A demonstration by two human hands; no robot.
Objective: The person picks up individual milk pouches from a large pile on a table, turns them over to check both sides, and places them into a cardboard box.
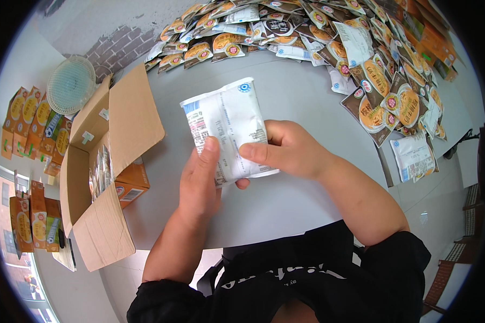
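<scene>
A white sealed pouch (232, 117) with blue and dark print is held up over the grey table (173, 214), its printed back towards me. My left hand (200, 177) grips its lower left edge, thumb on the front. From the right, my right hand (291, 149) pinches the pouch, its thumb flat across the middle and other fingers behind. At the left stands an open cardboard box (135, 117), flaps spread, with several pouches (101, 169) standing on edge inside it.
A large heap of brown, orange and white milk pouches (376, 80) curves along the table's back and right. One white pouch (414, 157) lies at the right edge. Orange cartons (30, 117) and a round fan (70, 84) stand beyond the box; an orange carton (131, 183) sits beside it.
</scene>
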